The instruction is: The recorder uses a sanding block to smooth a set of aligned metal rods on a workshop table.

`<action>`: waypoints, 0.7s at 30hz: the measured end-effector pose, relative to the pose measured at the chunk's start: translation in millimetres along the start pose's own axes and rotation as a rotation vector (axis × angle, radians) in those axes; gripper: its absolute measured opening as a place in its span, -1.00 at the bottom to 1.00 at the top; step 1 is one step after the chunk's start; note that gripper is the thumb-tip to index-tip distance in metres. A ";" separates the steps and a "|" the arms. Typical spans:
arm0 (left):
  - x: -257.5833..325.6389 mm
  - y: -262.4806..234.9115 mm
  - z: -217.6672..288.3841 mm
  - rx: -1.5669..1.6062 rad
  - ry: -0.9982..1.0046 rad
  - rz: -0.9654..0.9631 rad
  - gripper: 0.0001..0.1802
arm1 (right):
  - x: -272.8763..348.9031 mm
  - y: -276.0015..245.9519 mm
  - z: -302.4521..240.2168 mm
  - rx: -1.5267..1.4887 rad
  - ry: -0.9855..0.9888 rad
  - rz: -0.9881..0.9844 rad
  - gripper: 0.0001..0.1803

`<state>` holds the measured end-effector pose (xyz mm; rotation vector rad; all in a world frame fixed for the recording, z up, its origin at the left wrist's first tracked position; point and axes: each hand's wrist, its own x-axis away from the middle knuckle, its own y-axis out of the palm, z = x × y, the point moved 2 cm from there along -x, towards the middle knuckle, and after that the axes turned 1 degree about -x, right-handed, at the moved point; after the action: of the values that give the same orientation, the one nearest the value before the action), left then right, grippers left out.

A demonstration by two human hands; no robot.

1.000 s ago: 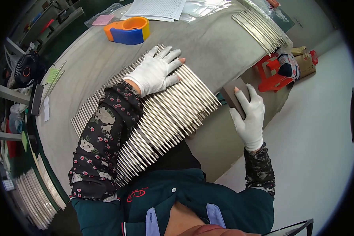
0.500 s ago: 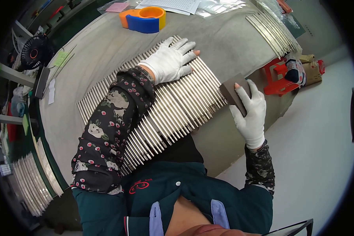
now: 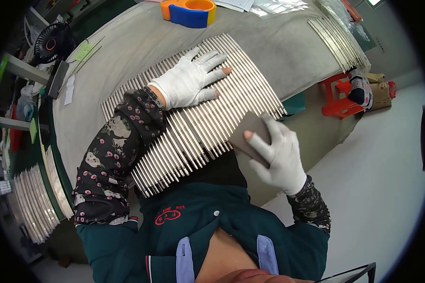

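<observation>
Many slim silvery metal rods point(image 3: 241, 89) lie side by side in a wide sheet on the table, their near ends reaching its front edge. My left hand point(image 3: 186, 80), in a white glove with some bare fingertips, rests flat across them with fingers spread. In my right hand point(image 3: 281, 155), gloved the same way, is a grey-brown sanding block point(image 3: 249, 134). Thumb and fingers grip it along its sides. The block is at the near ends of the rods, right of centre; whether it presses on them I cannot tell.
An orange and blue tape dispenser point(image 3: 189, 13) stands at the back of the grey table point(image 3: 288, 56). More rods point(image 3: 337, 45) lie at the far right and in stacks point(image 3: 35, 203) at the lower left. A black fan point(image 3: 54, 42) is at left, a red stool point(image 3: 337, 96) at right.
My right hand has moved left with the sanding block along the near ends of the rods. My left hand has shifted left over the rods, uncovering more at the right. The view has shifted slightly.
</observation>
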<state>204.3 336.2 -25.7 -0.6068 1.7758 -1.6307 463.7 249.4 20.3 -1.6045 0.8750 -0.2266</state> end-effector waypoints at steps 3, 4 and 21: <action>-6.4 -3.7 5.1 -0.016 -0.009 -0.024 -0.33 | -0.7 -7.6 57.3 0.401 0.275 0.216 -0.46; -7.8 -4.4 5.1 -0.028 -0.007 -0.038 -0.34 | -3.5 -9.5 72.4 0.421 0.313 0.284 -0.48; 164.0 -43.5 94.1 0.168 -0.320 -0.168 -0.14 | -97.7 37.9 36.3 0.085 -0.384 -0.145 -0.22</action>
<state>156.0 149.1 -9.0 -0.9015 1.3740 -1.6651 402.0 340.7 8.1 -1.5650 0.4488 -0.0519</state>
